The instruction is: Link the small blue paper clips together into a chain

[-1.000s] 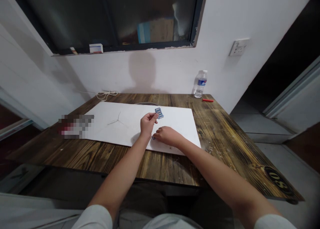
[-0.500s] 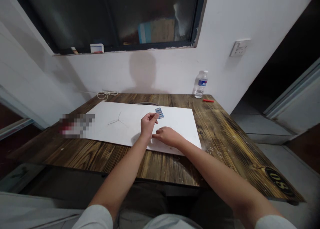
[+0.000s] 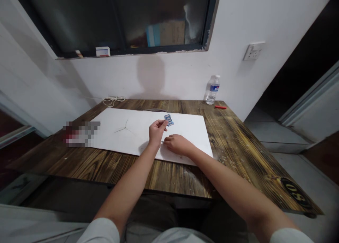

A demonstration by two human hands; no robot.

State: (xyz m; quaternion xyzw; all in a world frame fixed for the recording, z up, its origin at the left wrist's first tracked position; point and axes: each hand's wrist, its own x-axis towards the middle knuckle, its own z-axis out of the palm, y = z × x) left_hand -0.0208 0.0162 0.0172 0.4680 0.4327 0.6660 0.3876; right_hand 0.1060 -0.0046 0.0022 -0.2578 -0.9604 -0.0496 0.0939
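My left hand (image 3: 156, 130) is closed in a pinch above the white board (image 3: 143, 123). Between thumb and fingers it grips a fanned row of small blue-edged rectangular pieces (image 3: 168, 118), whose kind I cannot make out. Just to the right and nearer to me, my right hand (image 3: 177, 144) hovers low over the board or rests on it, its fingers curled together. A tiny greyish bit shows at its fingertips, too small to name. On the left part of the board lies a thin, dark, three-armed wire or twig (image 3: 125, 127).
A water bottle (image 3: 213, 90) and a red pen-like stick (image 3: 220, 107) are at the back right of the wooden table (image 3: 238, 154). A coiled white cord (image 3: 113, 101) lies at the back left. A blurred-out item (image 3: 82, 134) covers the board's left end.
The left hand stays almost still with its pieces. At the right fingertips a small blue bit showed a second ago; now only a greyish sliver shows, and the fingers have shifted slightly.
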